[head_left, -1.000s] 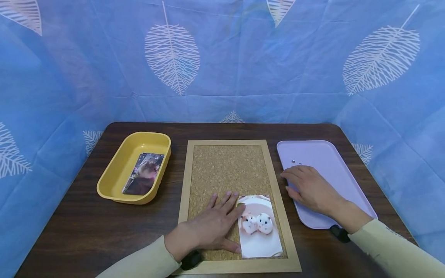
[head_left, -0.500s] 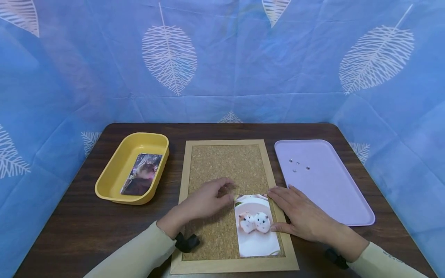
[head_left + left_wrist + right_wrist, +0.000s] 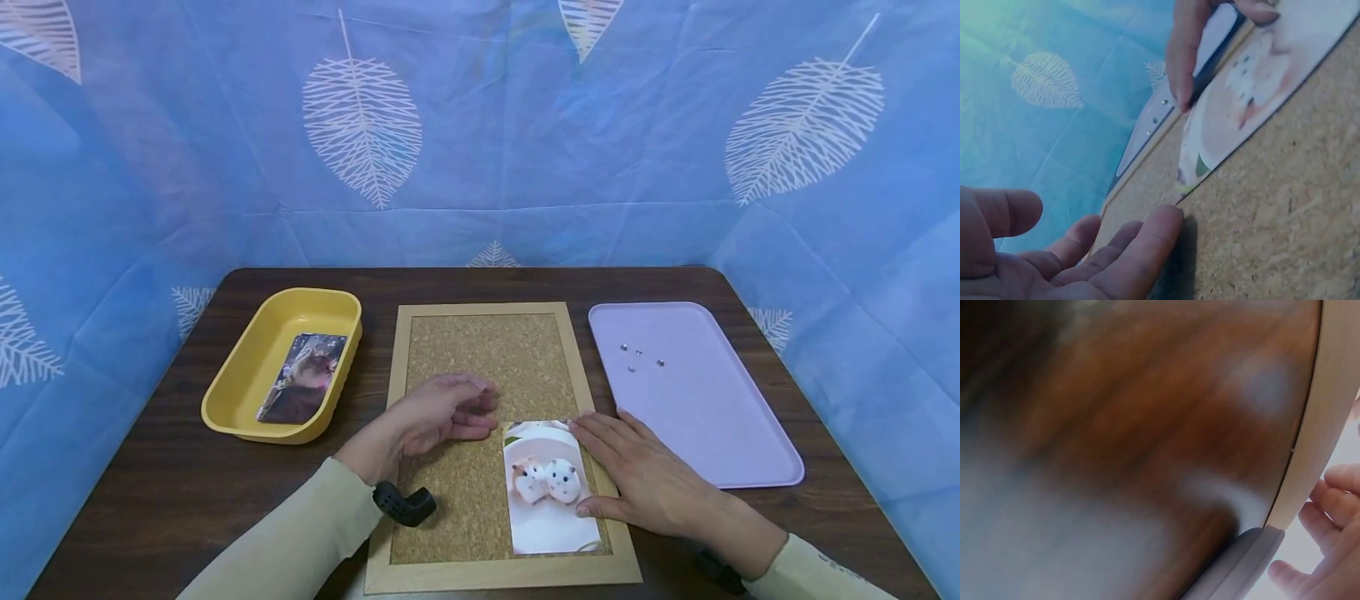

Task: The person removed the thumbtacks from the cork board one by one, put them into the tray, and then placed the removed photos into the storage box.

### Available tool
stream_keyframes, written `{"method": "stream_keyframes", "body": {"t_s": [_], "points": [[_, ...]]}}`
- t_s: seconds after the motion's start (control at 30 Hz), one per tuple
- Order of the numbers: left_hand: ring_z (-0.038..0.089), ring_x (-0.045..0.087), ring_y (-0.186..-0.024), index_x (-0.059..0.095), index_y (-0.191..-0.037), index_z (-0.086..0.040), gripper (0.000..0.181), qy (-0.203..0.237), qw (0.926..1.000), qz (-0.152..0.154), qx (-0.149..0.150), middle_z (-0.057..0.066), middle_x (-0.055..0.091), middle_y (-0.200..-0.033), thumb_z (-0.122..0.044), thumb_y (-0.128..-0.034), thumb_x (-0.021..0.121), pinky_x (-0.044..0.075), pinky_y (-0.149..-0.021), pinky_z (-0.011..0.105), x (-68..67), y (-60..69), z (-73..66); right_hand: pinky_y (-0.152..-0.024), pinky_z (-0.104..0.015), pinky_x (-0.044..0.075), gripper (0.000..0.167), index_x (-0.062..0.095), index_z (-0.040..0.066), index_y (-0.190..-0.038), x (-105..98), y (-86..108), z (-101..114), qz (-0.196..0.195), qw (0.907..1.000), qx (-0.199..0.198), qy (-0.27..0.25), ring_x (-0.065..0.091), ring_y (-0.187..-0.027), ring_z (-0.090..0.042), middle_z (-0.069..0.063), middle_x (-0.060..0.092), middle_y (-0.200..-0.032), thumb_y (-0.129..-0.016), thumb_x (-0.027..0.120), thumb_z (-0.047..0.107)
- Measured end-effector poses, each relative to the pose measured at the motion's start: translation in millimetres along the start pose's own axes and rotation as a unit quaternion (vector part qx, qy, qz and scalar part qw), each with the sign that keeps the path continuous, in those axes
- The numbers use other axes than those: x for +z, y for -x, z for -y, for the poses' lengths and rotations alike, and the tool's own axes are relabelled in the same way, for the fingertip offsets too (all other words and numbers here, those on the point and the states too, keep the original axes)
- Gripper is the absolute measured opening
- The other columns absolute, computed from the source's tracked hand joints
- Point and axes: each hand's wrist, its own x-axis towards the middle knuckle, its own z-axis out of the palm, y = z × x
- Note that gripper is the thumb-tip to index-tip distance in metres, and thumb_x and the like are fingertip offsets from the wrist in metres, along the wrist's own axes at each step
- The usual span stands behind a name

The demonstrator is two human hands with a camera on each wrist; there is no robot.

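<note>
A photo print of two white hamster-like figures lies on the lower right of a wood-framed cork board. My right hand rests over the board's right frame, its fingertips and thumb along the photo's right edge. Beside the photo's upper left corner, my left hand holds nothing, its fingers loosely bent. The left wrist view shows the left fingertips close to the photo's corner; whether they touch it I cannot tell. Mostly table and frame fill the right wrist view, with part of a hand at its right edge.
To the right, a lilac tray bears several small shiny pins. A yellow basket stands at the left with photo prints inside. The dark wooden table ends at a blue leaf-patterned cloth.
My right hand has left the tray and moved left onto the photo's right edge. The left hand has lifted off the photo's left edge and moved up, its fingers now bent.
</note>
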Motion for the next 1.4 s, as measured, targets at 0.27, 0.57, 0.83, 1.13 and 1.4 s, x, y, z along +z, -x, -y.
{"method": "stream_keyframes", "body": {"t_s": [0.27, 0.57, 0.83, 1.13, 1.4], "points": [[0.040, 0.069, -0.123, 0.047, -0.151, 0.004, 0.045, 0.052, 0.9977, 0.038, -0.022, 0.028, 0.051, -0.151, -0.023, -0.1157, 0.039, 0.060, -0.100, 0.044, -4.3, 3.0, -0.7, -0.121, -0.061, 0.031, 0.097, 0.046, 0.008, -0.159, 1, -0.6, 1, 0.002, 1.0000, 0.006, 0.001, 0.047, -0.148, -0.033, -0.011, 0.052, -0.158, -0.094, 0.054, 0.078], [0.044, 0.069, -0.121, 0.048, -0.149, 0.006, 0.046, 0.094, 0.9943, 0.042, -0.027, 0.027, 0.050, -0.149, -0.025, -0.1157, 0.040, 0.058, -0.103, 0.049, -1.7, -0.1, 5.2, -0.121, -0.059, 0.032, 0.096, 0.047, 0.008, -0.158, 2, 0.5, 1, 0.002, 1.0000, 0.009, -0.004, 0.048, -0.147, -0.034, -0.012, 0.053, -0.158, -0.093, 0.056, 0.078], [0.031, 0.070, -0.113, 0.047, -0.150, 0.005, 0.050, 0.097, 0.9938, 0.051, -0.022, 0.027, 0.053, -0.147, -0.031, -0.1165, 0.038, 0.059, -0.101, 0.044, 1.1, -1.4, 7.0, -0.122, -0.058, 0.030, 0.096, 0.047, 0.007, -0.158, 2, 0.3, 1, 0.003, 0.9999, 0.011, 0.001, 0.047, -0.148, -0.033, -0.011, 0.053, -0.158, -0.094, 0.055, 0.078], [0.029, 0.071, -0.114, 0.051, -0.149, 0.002, 0.065, 0.051, 0.9964, 0.065, -0.020, 0.025, 0.063, -0.137, -0.049, -0.1153, 0.029, 0.060, -0.100, 0.042, 2.5, -3.1, 8.2, -0.121, -0.057, 0.031, 0.095, 0.047, 0.007, -0.158, 3, 0.6, 0, -0.005, 1.0000, 0.004, 0.006, 0.048, -0.147, -0.032, -0.010, 0.053, -0.158, -0.094, 0.057, 0.077], [0.026, 0.072, -0.106, 0.060, -0.143, 0.000, 0.063, -0.001, 0.9984, 0.056, -0.011, 0.020, 0.069, -0.126, -0.049, -0.1151, 0.032, 0.062, -0.094, 0.038, 9.2, -1.0, 10.3, -0.121, -0.057, 0.031, 0.097, 0.047, 0.007, -0.158, 3, 0.2, 0, -0.008, 1.0000, 0.002, 0.005, 0.048, -0.147, -0.033, -0.011, 0.054, -0.158, -0.093, 0.057, 0.078]]}}
